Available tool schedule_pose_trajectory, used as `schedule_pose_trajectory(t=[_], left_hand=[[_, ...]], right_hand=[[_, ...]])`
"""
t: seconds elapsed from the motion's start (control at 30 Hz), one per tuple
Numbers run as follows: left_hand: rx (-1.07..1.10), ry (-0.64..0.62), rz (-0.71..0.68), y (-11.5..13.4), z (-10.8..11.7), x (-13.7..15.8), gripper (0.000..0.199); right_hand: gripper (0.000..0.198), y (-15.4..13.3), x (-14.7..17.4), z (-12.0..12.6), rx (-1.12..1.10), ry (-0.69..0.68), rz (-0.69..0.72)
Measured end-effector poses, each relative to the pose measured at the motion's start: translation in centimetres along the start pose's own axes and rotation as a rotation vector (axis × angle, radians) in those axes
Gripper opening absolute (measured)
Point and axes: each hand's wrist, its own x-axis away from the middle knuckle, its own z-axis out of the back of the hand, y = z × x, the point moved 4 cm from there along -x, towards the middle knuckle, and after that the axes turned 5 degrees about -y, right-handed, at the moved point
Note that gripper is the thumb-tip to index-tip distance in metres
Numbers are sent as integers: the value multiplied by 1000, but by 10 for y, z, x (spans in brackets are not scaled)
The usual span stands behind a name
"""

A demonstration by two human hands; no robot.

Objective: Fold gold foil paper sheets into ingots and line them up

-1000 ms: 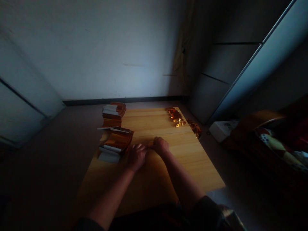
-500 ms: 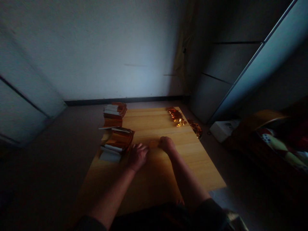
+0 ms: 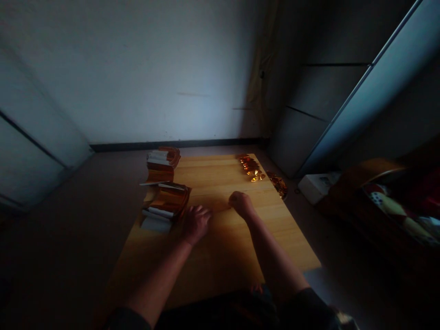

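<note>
My left hand (image 3: pixel 198 223) is over the middle of the wooden table (image 3: pixel 275 224), fingers bent and closed at the near end of a small orange foil paper (image 3: pixel 219 206). My right hand (image 3: pixel 240 204) pinches the other end, its fingers curled in. The paper between them is dim and blurred, so its folds cannot be made out. Left of my left hand lies a stack of gold foil paper (image 3: pixel 168 199) with white backing showing. Across the table's far right edge runs a row of shiny folded gold foil pieces (image 3: pixel 250 168).
A second foil paper stack (image 3: pixel 163 158) lies at the far left corner. More shiny foil pieces (image 3: pixel 277 184) are beyond the table's right edge, lower down. A white box (image 3: pixel 313 188) stands on the floor at right, beside a wooden chair (image 3: pixel 374 172) with patterned cloth. The wall is ahead.
My right hand has shifted slightly right and up, away from my left hand. The foil paper between them shows less distinctly. The left hand has hardly moved.
</note>
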Motion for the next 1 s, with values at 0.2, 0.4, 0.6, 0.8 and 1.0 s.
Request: schedule_pose_trajectory(t=[0.2, 0.4, 0.6, 0.8, 1.0], left_hand=[[10, -14, 15, -2, -1, 2, 30], [20, -22, 27, 1, 6, 3, 31], [44, -3, 20, 1, 6, 5, 31], [29, 12, 25, 3, 9, 6, 26], [-6, -22, 21, 5, 9, 6, 22]], right_hand=[[18, -37, -5, -32, 36, -181, 129], [21, -35, -8, -44, 194, -215, 96], [27, -36, -10, -45, 222, -240, 83], [31, -40, -11, -48, 246, -239, 43], [25, -39, -13, -44, 190, -243, 27]])
